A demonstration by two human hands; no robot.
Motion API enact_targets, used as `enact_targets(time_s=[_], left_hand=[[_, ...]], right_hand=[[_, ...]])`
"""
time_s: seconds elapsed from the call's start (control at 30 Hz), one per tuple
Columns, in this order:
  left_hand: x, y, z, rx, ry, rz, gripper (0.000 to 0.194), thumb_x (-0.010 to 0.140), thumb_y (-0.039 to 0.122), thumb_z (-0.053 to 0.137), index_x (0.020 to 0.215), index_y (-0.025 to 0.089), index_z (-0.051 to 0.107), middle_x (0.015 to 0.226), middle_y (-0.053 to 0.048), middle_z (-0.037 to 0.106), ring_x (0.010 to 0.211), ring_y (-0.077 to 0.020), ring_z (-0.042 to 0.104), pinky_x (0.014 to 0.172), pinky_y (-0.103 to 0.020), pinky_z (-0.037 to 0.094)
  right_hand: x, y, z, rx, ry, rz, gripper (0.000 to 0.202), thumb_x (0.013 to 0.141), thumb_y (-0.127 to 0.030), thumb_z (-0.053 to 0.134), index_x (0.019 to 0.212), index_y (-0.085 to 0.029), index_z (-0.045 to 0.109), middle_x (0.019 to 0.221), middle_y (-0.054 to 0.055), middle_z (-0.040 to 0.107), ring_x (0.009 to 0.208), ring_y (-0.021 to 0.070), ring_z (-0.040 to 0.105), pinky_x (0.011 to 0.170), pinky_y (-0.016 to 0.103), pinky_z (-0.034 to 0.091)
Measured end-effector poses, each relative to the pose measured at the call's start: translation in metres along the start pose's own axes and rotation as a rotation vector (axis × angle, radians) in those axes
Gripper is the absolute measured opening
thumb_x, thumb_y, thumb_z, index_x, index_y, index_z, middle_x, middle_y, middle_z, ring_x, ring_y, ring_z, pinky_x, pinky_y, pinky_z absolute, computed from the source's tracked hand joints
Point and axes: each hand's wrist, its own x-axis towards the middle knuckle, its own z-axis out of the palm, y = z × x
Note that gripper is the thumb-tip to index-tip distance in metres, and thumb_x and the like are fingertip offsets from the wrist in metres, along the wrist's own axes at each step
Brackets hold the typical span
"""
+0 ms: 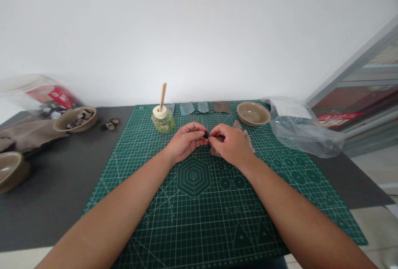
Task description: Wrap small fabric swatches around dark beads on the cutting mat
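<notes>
Over the middle of the green cutting mat (149, 202), my left hand (188, 140) pinches a small black piece (206, 135) between thumb and fingers; its exact kind is too small to tell. My right hand (231, 144) is closed in a pinch right beside that piece, fingertips close to or touching it. What the right fingertips grip is hidden. A crumpled brown cloth (250, 142) lies on the mat, partly covered by my right hand. Left of my hands stands a glass jar (164, 124) of yellowish-green contents, with a cream lid and a wooden stick upright in it.
Grey-blue and brown fabric pieces (221, 107) line the mat's back edge. A tan bowl (253, 114) and a clear plastic bag (298, 128) sit at right. Leftward are a bowl (76, 124) of small dark and tan pieces, another bowl (10, 171), and brown fabric (34, 132).
</notes>
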Motion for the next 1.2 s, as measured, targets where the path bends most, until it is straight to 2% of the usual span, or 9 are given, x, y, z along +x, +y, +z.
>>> enact_targets(time_s=[0.27,0.7,1.2], left_hand=[[-0.0015,0.0041,0.0038,-0.06,0.028,-0.013,0.026,0.064,0.006,0.068,0.085,0.015,0.054,0.077,0.0,0.063,0.066,-0.0119,0.063,0.068,-0.028,0.052],[-0.0006,0.0037,0.0009,-0.047,0.043,-0.054,0.015,0.067,0.008,0.068,0.077,0.011,0.058,0.067,-0.003,0.065,0.066,-0.0141,0.066,0.069,-0.027,0.053],[-0.0007,0.0026,0.0014,-0.001,0.042,-0.029,0.014,0.064,0.01,0.072,0.074,0.01,0.062,0.07,-0.004,0.066,0.066,-0.0146,0.065,0.067,-0.028,0.054]], right_hand=[[-0.0003,-0.0026,-0.0017,-0.012,0.006,0.005,0.007,0.072,-0.015,0.055,0.073,-0.018,0.061,0.066,0.0,0.066,0.06,0.0127,0.059,0.058,0.024,0.043],[-0.0013,-0.0085,-0.0072,-0.079,0.044,-0.017,0.005,0.071,-0.018,0.059,0.075,-0.018,0.062,0.064,-0.001,0.065,0.055,0.0114,0.055,0.055,0.023,0.039],[-0.0016,-0.007,-0.0062,-0.171,0.01,-0.034,0.01,0.074,-0.019,0.057,0.08,-0.02,0.064,0.07,0.001,0.069,0.065,0.0161,0.062,0.064,0.028,0.042]])
